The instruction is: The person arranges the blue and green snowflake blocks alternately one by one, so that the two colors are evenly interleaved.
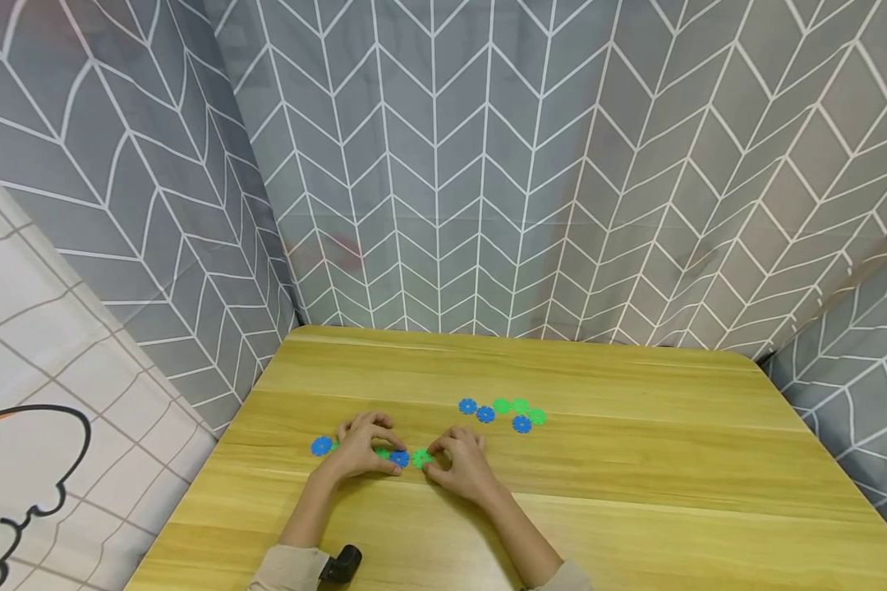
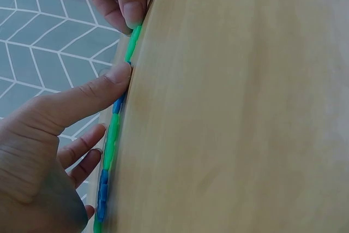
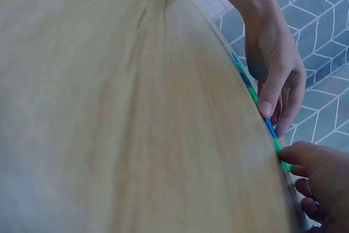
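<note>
My left hand (image 1: 360,450) arches over a row of blue and green notched plastic discs, thumb and forefinger pinching the blue disc (image 1: 399,459) at the row's right end. Just right of it, a green disc (image 1: 421,458) is pinched by my right hand (image 1: 461,466) between thumb and forefinger. The two discs are edge to edge, lying flat close over the tabletop. Another blue disc (image 1: 321,446) ends the row on the left; my left hand hides the row's middle. In the left wrist view, a green disc (image 2: 111,140) and a blue disc (image 2: 102,195) continue the row edge-on.
Farther back on the wooden table (image 1: 636,468) lie loose discs: several green ones (image 1: 520,406) and blue ones (image 1: 485,414). A black device (image 1: 343,565) sits at the left sleeve. Patterned grey curtains (image 1: 458,164) stand behind the table and along its sides.
</note>
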The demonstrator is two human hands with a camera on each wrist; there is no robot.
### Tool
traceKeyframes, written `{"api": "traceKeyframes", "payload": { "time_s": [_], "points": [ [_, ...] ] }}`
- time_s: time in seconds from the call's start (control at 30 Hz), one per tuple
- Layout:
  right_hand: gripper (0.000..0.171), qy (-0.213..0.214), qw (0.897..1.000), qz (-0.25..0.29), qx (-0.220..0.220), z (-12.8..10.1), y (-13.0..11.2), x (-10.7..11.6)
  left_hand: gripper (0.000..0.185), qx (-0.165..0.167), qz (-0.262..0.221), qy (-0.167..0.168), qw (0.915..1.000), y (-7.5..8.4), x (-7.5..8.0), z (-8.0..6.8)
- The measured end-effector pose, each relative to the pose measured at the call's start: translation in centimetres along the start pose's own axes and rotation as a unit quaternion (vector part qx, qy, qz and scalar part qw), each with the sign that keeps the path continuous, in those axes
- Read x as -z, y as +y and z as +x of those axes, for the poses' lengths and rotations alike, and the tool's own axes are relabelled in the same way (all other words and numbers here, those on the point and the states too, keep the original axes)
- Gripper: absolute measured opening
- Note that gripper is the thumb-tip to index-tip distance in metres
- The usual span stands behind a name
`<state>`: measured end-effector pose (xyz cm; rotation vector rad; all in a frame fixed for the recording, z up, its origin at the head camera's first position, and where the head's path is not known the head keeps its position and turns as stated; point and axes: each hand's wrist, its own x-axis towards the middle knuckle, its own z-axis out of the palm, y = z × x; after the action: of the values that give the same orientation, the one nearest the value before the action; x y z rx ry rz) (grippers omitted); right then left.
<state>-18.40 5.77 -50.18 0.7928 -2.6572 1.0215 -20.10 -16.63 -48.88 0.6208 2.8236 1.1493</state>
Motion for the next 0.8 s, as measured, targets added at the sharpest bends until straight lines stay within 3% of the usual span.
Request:
{"api": "traceKeyframes", "payload": {
  "time_s": [0.8],
  "points": [
    [0.019,0.002,1.000,0.000,0.003,-0.02,-0.24,-0.26,0.024,-0.002,-0.001,0.003,1.0000,-0.12,-0.10,-0.01]
  ]
}}
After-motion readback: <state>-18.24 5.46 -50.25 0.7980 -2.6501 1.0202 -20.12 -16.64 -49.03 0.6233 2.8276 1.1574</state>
